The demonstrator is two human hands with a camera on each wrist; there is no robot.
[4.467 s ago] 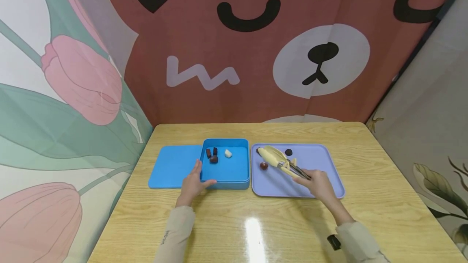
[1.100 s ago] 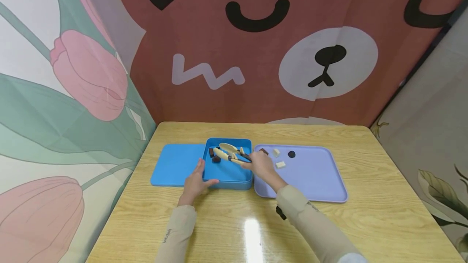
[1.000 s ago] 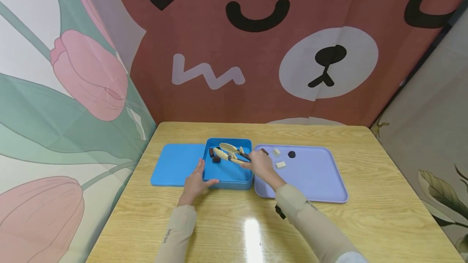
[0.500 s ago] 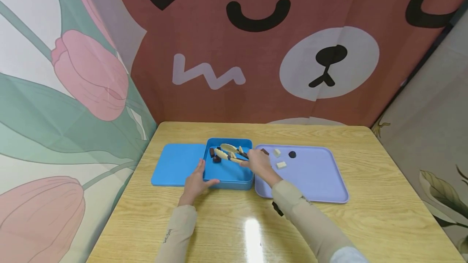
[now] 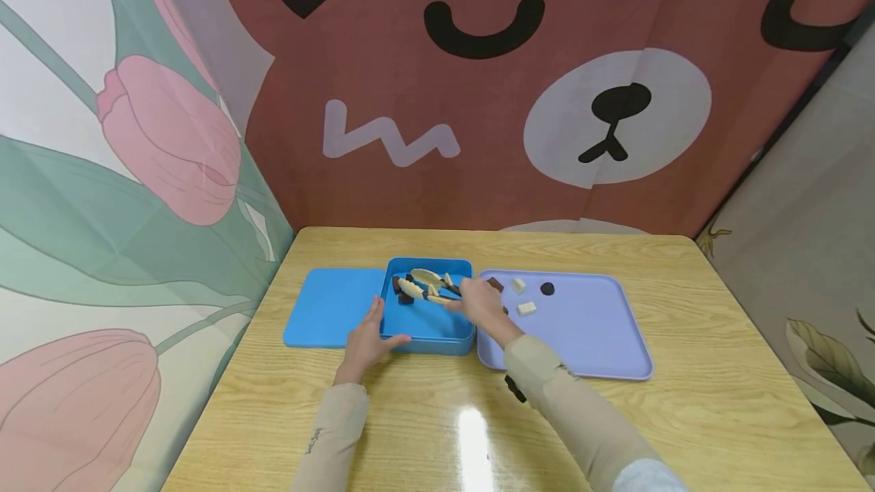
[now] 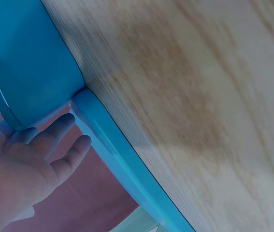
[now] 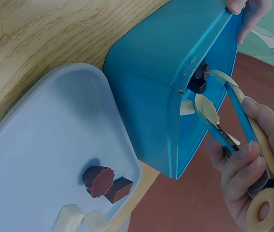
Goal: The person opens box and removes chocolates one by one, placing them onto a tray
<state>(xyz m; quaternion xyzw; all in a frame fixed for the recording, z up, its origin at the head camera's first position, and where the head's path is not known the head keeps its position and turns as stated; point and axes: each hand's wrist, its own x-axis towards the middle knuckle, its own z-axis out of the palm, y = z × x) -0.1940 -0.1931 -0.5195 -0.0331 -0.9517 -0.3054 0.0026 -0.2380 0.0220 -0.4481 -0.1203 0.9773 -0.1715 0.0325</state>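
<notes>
My left hand (image 5: 364,342) touches the front left corner of the blue box (image 5: 431,347), fingers along its side and thumb along its front. My right hand (image 5: 484,305) grips cream-tipped tongs (image 5: 412,290) that reach into the box from the right. The tong heads stand apart beside several dark chocolates (image 7: 197,85) at the box's left; in the right wrist view nothing shows between them. A white chunk (image 7: 187,107) in the box also appears there. On the purple tray (image 5: 581,344) lie a fluted brown chocolate (image 7: 98,182) and a brown block (image 7: 120,190), partly behind my right hand in the head view.
A flat blue lid (image 5: 331,310) lies against the box's left side. Two white chunks (image 5: 526,309) and a round dark chocolate (image 5: 548,288) sit on the tray, right of the box. A printed cloth (image 5: 383,196) hangs behind the wooden table (image 5: 424,416).
Since the oldest frame, my right hand has carried the tongs left from the tray into the box. Over the last second the tongs shift slightly left. My left hand keeps its place.
</notes>
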